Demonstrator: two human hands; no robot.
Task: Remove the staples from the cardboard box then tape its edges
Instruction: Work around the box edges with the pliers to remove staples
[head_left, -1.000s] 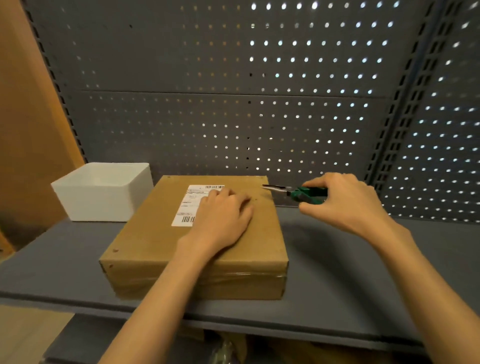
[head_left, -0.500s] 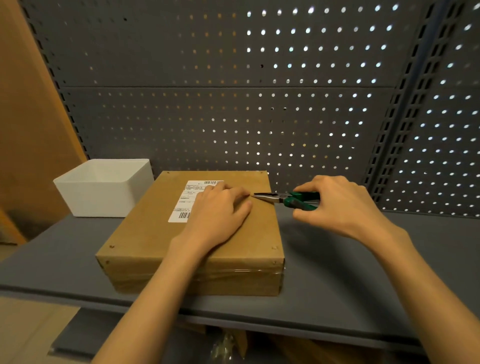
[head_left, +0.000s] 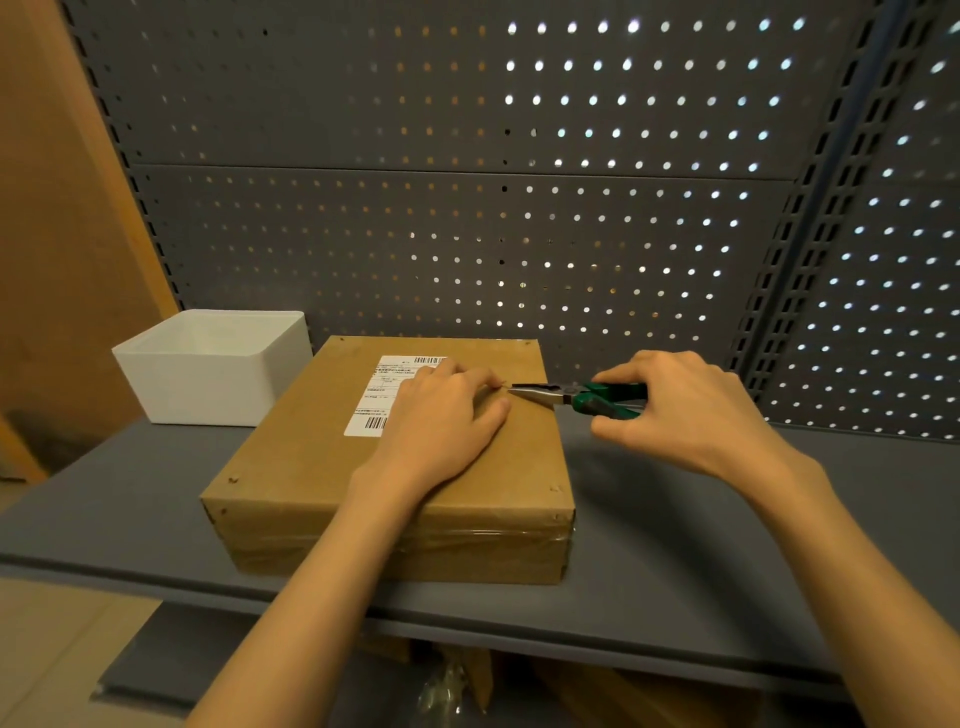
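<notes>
Left hand (head_left: 441, 421) lies flat on the box (head_left: 322, 467); right hand (head_left: 675, 405) grips the pliers (head_left: 566, 397), tips by a staple (head_left: 501, 385): pull it straight, keeping the box pinned

Head-worn view, forward-down, close over shelf (head_left: 649, 525)

The white shipping label (head_left: 390, 395) on top of the cardboard box (head_left: 322, 467) carries two barcodes and lines of small print, all too small and blurred to read.
</notes>
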